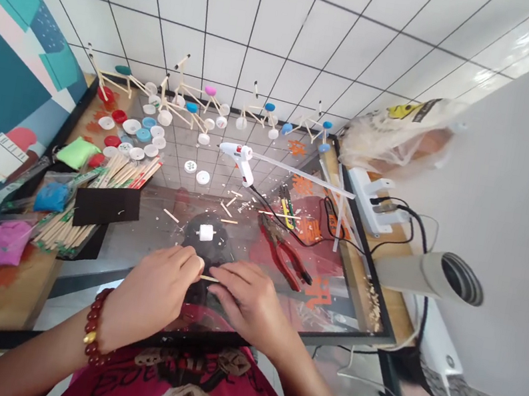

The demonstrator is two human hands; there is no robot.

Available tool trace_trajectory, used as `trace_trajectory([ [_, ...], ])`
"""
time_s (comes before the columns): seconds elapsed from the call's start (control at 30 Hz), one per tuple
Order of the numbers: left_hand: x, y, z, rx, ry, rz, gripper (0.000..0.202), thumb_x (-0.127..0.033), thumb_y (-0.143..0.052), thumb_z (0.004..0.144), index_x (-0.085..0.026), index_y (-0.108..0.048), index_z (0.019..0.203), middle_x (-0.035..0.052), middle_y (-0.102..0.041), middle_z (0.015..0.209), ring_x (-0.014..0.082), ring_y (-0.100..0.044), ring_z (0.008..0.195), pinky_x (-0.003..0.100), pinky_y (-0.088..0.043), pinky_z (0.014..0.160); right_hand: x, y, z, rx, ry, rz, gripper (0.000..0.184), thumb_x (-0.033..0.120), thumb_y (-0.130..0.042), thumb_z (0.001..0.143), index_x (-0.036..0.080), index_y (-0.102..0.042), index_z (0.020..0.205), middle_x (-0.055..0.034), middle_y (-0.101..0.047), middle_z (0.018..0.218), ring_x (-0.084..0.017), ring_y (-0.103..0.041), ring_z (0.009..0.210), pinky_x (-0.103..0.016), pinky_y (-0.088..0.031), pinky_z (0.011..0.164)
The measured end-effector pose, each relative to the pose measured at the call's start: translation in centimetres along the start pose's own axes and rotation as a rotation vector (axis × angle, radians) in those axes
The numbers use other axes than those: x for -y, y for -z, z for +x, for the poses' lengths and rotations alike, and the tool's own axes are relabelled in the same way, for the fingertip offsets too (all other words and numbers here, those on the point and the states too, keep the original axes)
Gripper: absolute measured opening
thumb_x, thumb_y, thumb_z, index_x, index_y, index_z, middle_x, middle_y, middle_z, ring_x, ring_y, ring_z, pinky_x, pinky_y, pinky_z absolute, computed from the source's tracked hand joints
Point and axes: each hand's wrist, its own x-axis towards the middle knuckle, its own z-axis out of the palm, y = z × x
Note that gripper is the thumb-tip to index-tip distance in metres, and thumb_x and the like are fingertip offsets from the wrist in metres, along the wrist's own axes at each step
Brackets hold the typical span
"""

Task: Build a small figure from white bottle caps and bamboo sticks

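My left hand (pixel 153 287), with a red bead bracelet at the wrist, is closed in a pinch at the table's near side. A thin wooden stick (pixel 209 278) runs from its fingertips toward my right hand (pixel 252 301). The fingers and thumb of my right hand close around the stick's other end; part of the stick is hidden by both hands. Just beyond them lies a white piece (pixel 206 233) like joined caps, with short stick ends poking out at its sides. Red-handled pliers (pixel 283 252) rest right of my right hand.
A white glue gun (pixel 241 157) lies mid-table, its cable running right. Several stick figures with bottle caps (pixel 211 91) line the back. Loose caps (pixel 143 135), bundled sticks (pixel 66 232) and clay bags (pixel 3 244) are left. Yellow-handled cutters (pixel 287 210) lie near wood scraps; a power strip (pixel 376 203) stands right.
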Motion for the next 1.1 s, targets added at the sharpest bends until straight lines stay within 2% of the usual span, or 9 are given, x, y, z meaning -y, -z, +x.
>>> trace_trajectory([
  [0.1,0.6,0.5,0.8,0.011,-0.048,-0.105,0.015,-0.017,-0.044,0.094,-0.022,-0.054,0.084,0.0051,-0.063,0.086,0.0204,-0.06,0.079,0.034,-0.048,0.071,-0.4,-0.1,0.9,0.031,-0.045,-0.036,0.018,0.021,-0.052,0.097,0.021,-0.07,0.099,-0.0048,-0.072,0.084,-0.018,-0.065,0.077,-0.031,-0.05,0.071],
  [0.17,1.9,0.8,1.5,-0.003,-0.101,-0.22,0.008,-0.02,-0.051,0.092,-0.022,-0.057,0.097,0.0063,-0.065,0.103,0.0204,-0.063,0.096,0.034,-0.051,0.084,-1.4,0.4,1.4,0.024,-0.103,-0.077,0.016,0.019,-0.054,0.095,0.021,-0.069,0.092,-0.0043,-0.07,0.081,-0.018,-0.064,0.075,-0.03,-0.05,0.07],
  [0.3,5.4,1.0,3.8,-0.099,-0.1,-0.273,0.045,-0.007,-0.049,0.083,-0.021,-0.054,0.125,0.0098,-0.06,0.131,0.0224,-0.054,0.126,0.041,-0.043,0.109,-3.2,1.1,1.9,0.146,0.056,0.009,0.015,0.015,-0.053,0.093,0.023,-0.066,0.094,-0.0037,-0.073,0.095,-0.017,-0.066,0.09,-0.033,-0.051,0.084],
  [0.4,7.2,0.5,5.7,-0.047,-0.123,-0.298,0.054,-0.003,-0.042,0.079,-0.02,-0.058,0.128,0.0085,-0.064,0.13,0.0211,-0.057,0.125,0.041,-0.044,0.11,-4.1,0.6,1.9,0.198,0.116,0.006,0.015,0.014,-0.053,0.093,0.023,-0.064,0.094,-0.0058,-0.072,0.111,-0.019,-0.065,0.104,-0.038,-0.05,0.092],
  [0.5,8.1,-0.1,7.1,-0.009,-0.181,-0.309,0.057,-0.001,-0.04,0.079,-0.022,-0.061,0.128,0.0068,-0.066,0.129,0.0191,-0.058,0.124,0.04,-0.046,0.108,-5.5,0.1,2.1,0.024,-0.043,-0.088,0.016,0.014,-0.051,0.094,0.021,-0.065,0.093,-0.0096,-0.069,0.119,-0.023,-0.063,0.111,-0.043,-0.048,0.095],
  [0.67,8.7,-1.0,7.8,-0.012,-0.25,-0.372,0.043,-0.006,-0.048,0.084,-0.021,-0.066,0.119,0.006,-0.07,0.121,0.0172,-0.062,0.117,0.035,-0.048,0.104,-8.3,0.3,3.9,-0.168,-0.171,-0.129,0.016,0.016,-0.056,0.091,0.02,-0.071,0.088,-0.0075,-0.065,0.095,-0.021,-0.06,0.091,-0.035,-0.049,0.083],
  [0.87,8.8,-1.5,7.5,-0.066,-0.258,-0.38,0.028,-0.012,-0.055,0.086,-0.021,-0.071,0.108,0.0072,-0.072,0.108,0.0173,-0.066,0.103,0.032,-0.052,0.095,-8.8,-0.2,6.6,-0.12,-0.182,-0.252,0.017,0.014,-0.055,0.09,0.02,-0.071,0.09,-0.0079,-0.065,0.088,-0.021,-0.059,0.085,-0.034,-0.046,0.079],
  [1.0,9.1,-1.4,7.1,-0.089,-0.255,-0.393,0.037,-0.008,-0.047,0.088,-0.02,-0.068,0.116,0.0087,-0.068,0.12,0.0177,-0.063,0.114,0.033,-0.05,0.101,-7.8,-0.6,7.2,-0.105,-0.262,-0.009,0.018,0.013,-0.048,0.093,0.02,-0.065,0.088,-0.0047,-0.069,0.085,-0.017,-0.062,0.078,-0.029,-0.047,0.074],
  [1.1,9.4,-1.4,7.0,-0.114,-0.244,-0.407,0.043,-0.006,-0.042,0.088,-0.02,-0.065,0.121,0.0087,-0.066,0.127,0.0178,-0.06,0.121,0.036,-0.047,0.106,-7.7,-1.0,7.5,0.003,-0.334,0.274,0.022,0.017,-0.041,0.097,0.02,-0.061,0.088,-0.0003,-0.069,0.076,-0.013,-0.064,0.068,-0.025,-0.048,0.067],
])
